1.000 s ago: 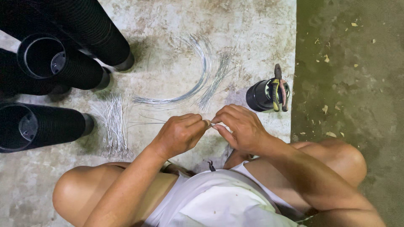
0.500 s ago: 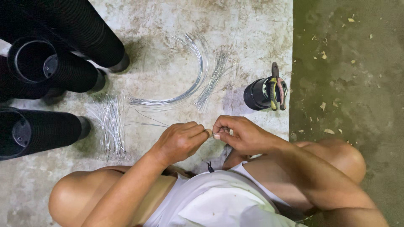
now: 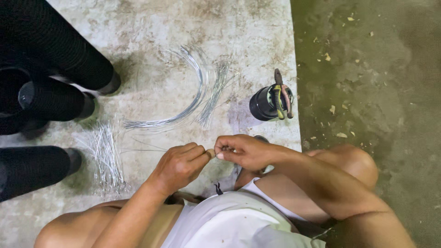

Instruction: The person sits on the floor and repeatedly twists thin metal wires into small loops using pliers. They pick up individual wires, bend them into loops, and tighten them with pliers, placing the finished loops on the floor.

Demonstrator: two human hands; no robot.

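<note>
left hand (image 3: 177, 166): fingers pinched shut on a thin wire (image 3: 138, 150) that runs out to the left over the slab (image 3: 151, 27).
right hand (image 3: 243, 151): fingertips closed on the same wire, touching the left hand's.
done: cannot tell which wires are finished; a pile of short wires (image 3: 106, 154) lies by the left knee.
left: curved bundle (image 3: 190, 94) and straight bundle (image 3: 215, 94) lie untouched beyond the hands.
pliers (image 3: 281, 94): rest on a black cylinder (image 3: 265, 103), unused.
</note>
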